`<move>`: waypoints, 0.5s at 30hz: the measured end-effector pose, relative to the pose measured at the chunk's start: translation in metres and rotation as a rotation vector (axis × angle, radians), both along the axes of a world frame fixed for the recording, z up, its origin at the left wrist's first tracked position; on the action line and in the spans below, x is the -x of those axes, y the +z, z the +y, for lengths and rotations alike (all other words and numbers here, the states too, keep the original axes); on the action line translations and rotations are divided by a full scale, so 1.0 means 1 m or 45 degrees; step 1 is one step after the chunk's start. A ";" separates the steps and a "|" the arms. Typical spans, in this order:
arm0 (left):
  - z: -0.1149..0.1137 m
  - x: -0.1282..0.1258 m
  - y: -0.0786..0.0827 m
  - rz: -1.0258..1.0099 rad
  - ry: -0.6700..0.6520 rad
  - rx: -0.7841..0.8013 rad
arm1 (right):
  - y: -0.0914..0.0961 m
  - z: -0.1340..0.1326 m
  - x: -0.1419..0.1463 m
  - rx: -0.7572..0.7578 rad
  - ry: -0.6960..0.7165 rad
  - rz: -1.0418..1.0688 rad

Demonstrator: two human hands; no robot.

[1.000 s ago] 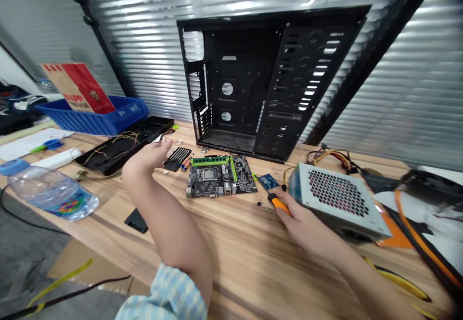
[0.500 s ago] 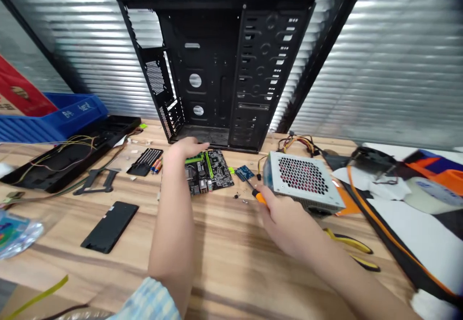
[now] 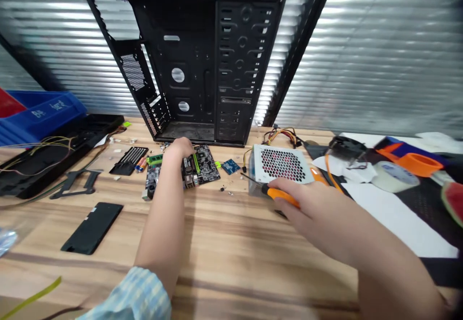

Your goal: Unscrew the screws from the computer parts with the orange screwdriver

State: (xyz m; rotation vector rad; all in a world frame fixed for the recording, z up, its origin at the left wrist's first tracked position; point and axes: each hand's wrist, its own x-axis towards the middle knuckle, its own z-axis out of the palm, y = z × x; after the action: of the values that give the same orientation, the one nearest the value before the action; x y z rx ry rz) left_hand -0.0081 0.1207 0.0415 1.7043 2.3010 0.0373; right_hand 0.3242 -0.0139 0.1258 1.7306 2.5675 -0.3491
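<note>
My left hand (image 3: 179,147) reaches forward onto the far edge of a small motherboard (image 3: 204,165) lying flat on the wooden table (image 3: 231,243), its fingers curled down over the board. A green memory stick (image 3: 155,158) shows just left of that hand. My right hand (image 3: 314,209) is closed round an orange-handled screwdriver (image 3: 280,194), whose shaft points left toward the board, in front of a grey power supply (image 3: 280,165). An empty black computer case (image 3: 195,64) stands open behind the board.
A black bit holder (image 3: 128,160), a bracket (image 3: 74,182) and a black phone (image 3: 92,220) lie at the left, by a black side panel (image 3: 54,144) and blue bin (image 3: 39,112). A small blue card (image 3: 230,166) and loose screws lie near the board. Tape rolls and cables crowd the right.
My left hand came down from the air onto the motherboard's far edge. My right hand, still holding the screwdriver, shifted in front of the power supply. The view swung right.
</note>
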 end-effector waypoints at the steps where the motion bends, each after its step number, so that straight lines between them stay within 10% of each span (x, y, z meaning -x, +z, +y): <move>1: -0.001 0.000 0.002 0.004 0.002 0.006 | 0.002 -0.001 0.001 -0.002 0.001 -0.033; 15: -0.006 0.000 0.011 -0.002 0.038 0.006 | 0.009 -0.002 0.011 0.020 -0.048 -0.295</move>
State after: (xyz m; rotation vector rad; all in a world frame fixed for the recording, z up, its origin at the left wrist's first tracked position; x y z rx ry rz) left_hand -0.0081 0.1144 0.0522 1.6675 2.3235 0.0391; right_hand 0.3131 -0.0164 0.1345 1.7041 2.3665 -0.1582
